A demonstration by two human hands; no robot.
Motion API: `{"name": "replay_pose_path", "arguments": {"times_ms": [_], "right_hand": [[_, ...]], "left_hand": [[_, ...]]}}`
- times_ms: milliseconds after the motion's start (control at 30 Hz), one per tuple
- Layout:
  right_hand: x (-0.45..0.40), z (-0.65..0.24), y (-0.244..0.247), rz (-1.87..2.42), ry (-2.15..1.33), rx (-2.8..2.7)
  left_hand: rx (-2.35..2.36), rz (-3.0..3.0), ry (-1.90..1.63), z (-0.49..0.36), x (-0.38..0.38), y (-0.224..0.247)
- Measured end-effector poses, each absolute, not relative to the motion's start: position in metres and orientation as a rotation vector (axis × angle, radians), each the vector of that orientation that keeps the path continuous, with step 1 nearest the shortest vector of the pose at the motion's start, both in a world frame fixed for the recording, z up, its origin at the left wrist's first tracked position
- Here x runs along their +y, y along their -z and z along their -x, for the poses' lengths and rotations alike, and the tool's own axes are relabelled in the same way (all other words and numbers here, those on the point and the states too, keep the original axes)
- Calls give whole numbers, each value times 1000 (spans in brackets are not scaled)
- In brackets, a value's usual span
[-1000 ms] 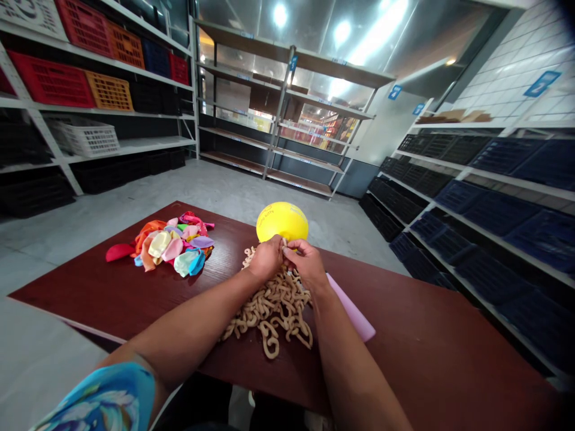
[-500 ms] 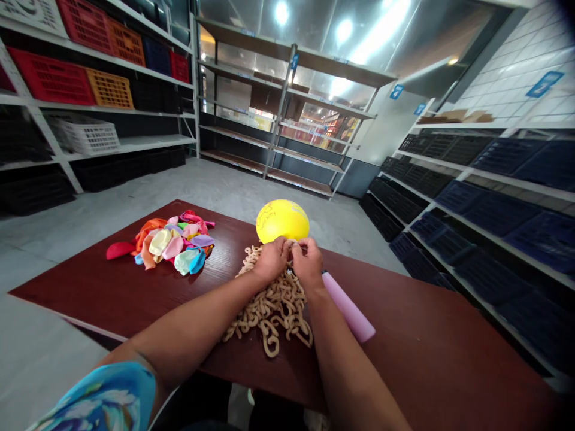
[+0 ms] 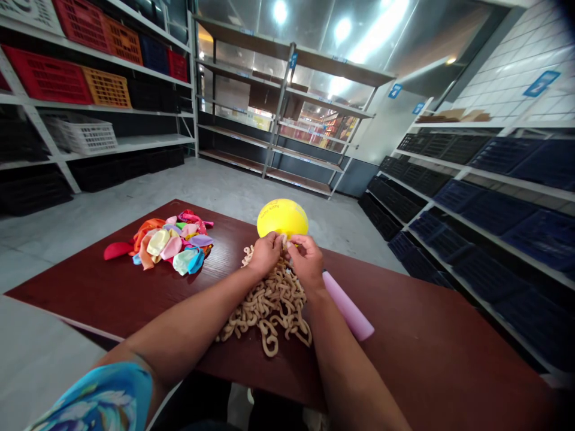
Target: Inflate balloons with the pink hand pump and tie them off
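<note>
A yellow inflated balloon (image 3: 283, 216) with printed lettering sits just beyond my hands. My left hand (image 3: 266, 254) is closed at its near end, fingers pinched round a small beige tie. From the right, my right hand (image 3: 306, 258) meets it, thumb and forefinger closed on the same tie. The balloon's neck is hidden by my fingers. Under my wrists spreads a heap of beige curled ties (image 3: 268, 299). A pink cylinder (image 3: 348, 306) lies right of my right wrist. Deflated balloons (image 3: 171, 242) in many colours are piled at the left.
The dark red-brown table (image 3: 413, 335) extends to both sides. Shelves with red, orange and white crates (image 3: 87, 133) stand at the left. A metal rack (image 3: 287, 90) is behind, and dark crates (image 3: 498, 221) fill shelves at the right.
The balloon has turned, so its print faces differently. My left hand has shifted slightly left and up, and the beige tie shows more between my fingers.
</note>
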State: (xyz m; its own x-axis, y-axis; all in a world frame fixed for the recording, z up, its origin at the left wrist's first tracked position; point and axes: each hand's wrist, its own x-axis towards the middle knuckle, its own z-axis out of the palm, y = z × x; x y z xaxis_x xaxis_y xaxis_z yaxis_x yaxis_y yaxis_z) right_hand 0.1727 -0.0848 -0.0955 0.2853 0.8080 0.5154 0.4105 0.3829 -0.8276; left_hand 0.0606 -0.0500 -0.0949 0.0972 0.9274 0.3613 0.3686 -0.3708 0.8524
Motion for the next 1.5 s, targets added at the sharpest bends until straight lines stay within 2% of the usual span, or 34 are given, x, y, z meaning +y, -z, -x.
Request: {"name": "replay_pose_path", "arguments": {"times_ms": [133,367,700,1200,1500], "right_hand": [[-81,-174,100,1207,-542,-1261],[-83,-172,98,1225,-582,-1230],[-84,-174,90,1085,-833,-1007],[-77,-188,97,1234,-565,-1032],[-77,-193,99,1262,-523,-1036]], "left_hand": [[1250,-1831,-1264,-62,-54,94],[1271,-1880,-1280,-62,-54,95],[1086,-1758,-1268,-63,-51,96],[797,-1994,-1016,-64,-63,87],[740,-2112,-875,-57,-64,78]]}}
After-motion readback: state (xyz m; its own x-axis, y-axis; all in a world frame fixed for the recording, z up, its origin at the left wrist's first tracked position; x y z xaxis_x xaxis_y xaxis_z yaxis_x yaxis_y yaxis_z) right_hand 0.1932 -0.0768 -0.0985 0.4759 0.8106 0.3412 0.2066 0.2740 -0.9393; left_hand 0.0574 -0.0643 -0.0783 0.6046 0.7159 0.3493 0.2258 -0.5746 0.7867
